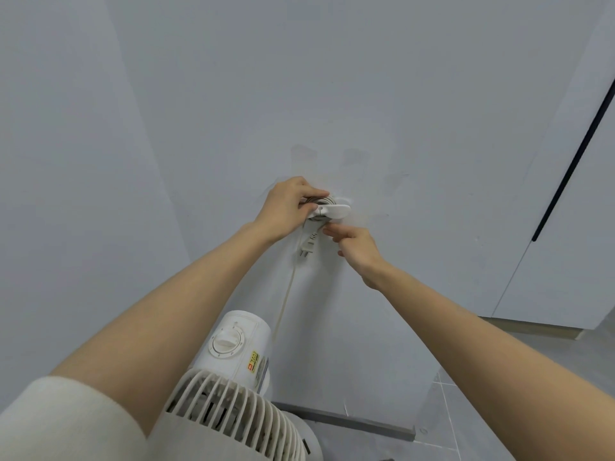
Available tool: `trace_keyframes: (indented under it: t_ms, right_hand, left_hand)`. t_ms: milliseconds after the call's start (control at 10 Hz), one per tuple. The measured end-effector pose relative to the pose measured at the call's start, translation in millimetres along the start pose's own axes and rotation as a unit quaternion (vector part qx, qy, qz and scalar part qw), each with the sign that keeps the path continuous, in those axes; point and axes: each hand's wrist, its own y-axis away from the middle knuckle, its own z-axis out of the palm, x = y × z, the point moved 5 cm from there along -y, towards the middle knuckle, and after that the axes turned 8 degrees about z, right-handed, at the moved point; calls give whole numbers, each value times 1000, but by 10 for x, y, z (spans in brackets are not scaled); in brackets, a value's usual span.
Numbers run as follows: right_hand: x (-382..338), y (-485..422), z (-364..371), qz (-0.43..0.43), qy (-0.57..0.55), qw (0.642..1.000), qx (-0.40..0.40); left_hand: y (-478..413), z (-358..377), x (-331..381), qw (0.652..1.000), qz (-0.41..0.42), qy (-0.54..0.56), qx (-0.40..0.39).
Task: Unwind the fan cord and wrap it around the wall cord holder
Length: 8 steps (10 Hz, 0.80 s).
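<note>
While the left hand (289, 207) is clamping the wound cord (286, 301) coils against the wall cord holder (333, 210), the right hand (354, 251) is hovering just below, fingers loosely curled, holding nothing. The plug (307, 244) is dangling between both hands, above the fan (233, 371).

Fan (233, 347) sticker (253, 360): txt illegible

White fan cord (287, 296) is coiled around the white wall cord holder (333, 210), right under your left hand's (287, 207) fingertips. The plug (307, 245) dangles just left of your right hand (356, 249). The rest of the cord hangs down to the white fan (233, 367) below your hands.
</note>
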Motion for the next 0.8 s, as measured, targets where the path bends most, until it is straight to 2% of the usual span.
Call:
trace_keyframes:
  t_ms: [200,400,700,800]
  right_hand:
    - [16,40,67,2,59,997,-55]
    - [-84,177,-19,-16,92,994,-58]
    - [-166,355,-256,3,118,993,-33]
    - [-167,335,-350,6,124,992,-12]
  left_hand:
    - [27,31,-11,1000,-15,22,8]
    - [83,41,53,999,-27,31,29]
    - [121,2,165,999,-40,27,12]
    - [103,-59,200,997,-62,29,39]
